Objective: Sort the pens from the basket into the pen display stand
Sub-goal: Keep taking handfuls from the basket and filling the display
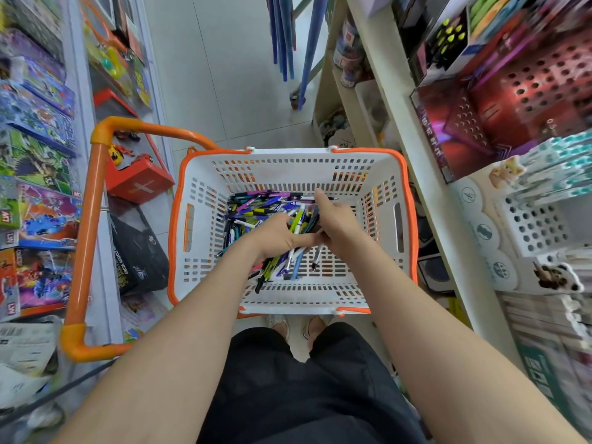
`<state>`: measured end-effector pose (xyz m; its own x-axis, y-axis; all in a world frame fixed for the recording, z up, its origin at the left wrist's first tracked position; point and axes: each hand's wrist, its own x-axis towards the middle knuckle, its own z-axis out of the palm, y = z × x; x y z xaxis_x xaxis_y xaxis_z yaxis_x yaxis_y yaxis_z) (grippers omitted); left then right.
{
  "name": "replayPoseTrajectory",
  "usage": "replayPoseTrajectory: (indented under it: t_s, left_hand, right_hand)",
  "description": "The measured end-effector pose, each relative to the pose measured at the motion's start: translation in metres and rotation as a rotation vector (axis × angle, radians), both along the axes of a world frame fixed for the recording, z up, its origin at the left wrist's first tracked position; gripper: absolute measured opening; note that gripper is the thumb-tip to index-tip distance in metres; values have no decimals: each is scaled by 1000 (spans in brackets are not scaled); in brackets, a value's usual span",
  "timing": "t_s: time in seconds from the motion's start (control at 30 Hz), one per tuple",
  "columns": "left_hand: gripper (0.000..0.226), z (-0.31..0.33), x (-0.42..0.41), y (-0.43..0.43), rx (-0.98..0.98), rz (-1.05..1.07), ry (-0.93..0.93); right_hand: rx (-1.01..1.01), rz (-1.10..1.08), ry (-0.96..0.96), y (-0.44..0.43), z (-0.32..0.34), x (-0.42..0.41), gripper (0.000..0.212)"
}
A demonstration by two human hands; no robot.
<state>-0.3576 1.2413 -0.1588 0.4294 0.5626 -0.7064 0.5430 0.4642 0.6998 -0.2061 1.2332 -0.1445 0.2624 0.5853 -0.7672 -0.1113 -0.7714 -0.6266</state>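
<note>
A white basket with orange trim stands on the floor in front of me, with a heap of loose pens on its bottom. My left hand grips a bundle of several pens whose tips point down toward me. My right hand holds the same bundle from the right side, thumb raised. The pen display stand, a white perforated rack, sits on the shelf at the right, above a red perforated rack.
A shelf of boxed toys lines the left side, with an orange cart handle between it and the basket. A cream shelf upright stands right of the basket. Blue poles lean ahead on the grey floor.
</note>
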Motion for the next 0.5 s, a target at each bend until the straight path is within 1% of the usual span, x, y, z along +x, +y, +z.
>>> replayPoseTrajectory:
  t_s: [0.07,0.1,0.13,0.17,0.2,0.23,0.27,0.3,0.33,0.37,0.4,0.43,0.47,0.5]
  left_hand:
    - [108,7,4,1,-21,31,-39]
    - [103,12,6,2,-51,74,-81]
    - [107,12,8,2,-99,137,-117]
    - [118,10,9,1,-138,214,-150]
    - [123,8,10,2,-173,278,-186]
    - [112,11,11,2,-210,328,-226]
    - [85,11,12,1,-236,381,-259]
    - [53,11,13,1,-263,425,-273]
    - [31,12,14,1,-288,458,-277]
    - [23,16,16,1,-298,495,-268]
    - [26,18,17,0,-304,546,-273]
    - [36,19,18,1,-300,601,-277]
    - [45,23,19,2,-289,626,-281]
    - [48,27,20,3,-276,629,-282]
  right_hand:
    - [17,-21,-16,0,10,-1,41]
    - [21,-33,-31,1,15,-1,34]
    - [37,-50,-40,1,21,-1,26]
    - [56,-67,-37,1,25,0,19]
    - [82,-83,-38,1,29,1,18]
    - [111,-105,-47,0,32,3,21]
    - [158,-140,-59,-2,36,5,26]
    - [217,-176,-69,-4,38,7,31]
    - [280,-198,-73,-6,43,9,36]
    - [332,-209,-84,-7,47,9,42]
    - [377,-227,-87,-9,53,9,49]
    - [416,-249,-84,-9,58,9,52]
    - [450,-269,-85,-10,64,8,54]
    - [476,-282,-90,-10,68,9,54]
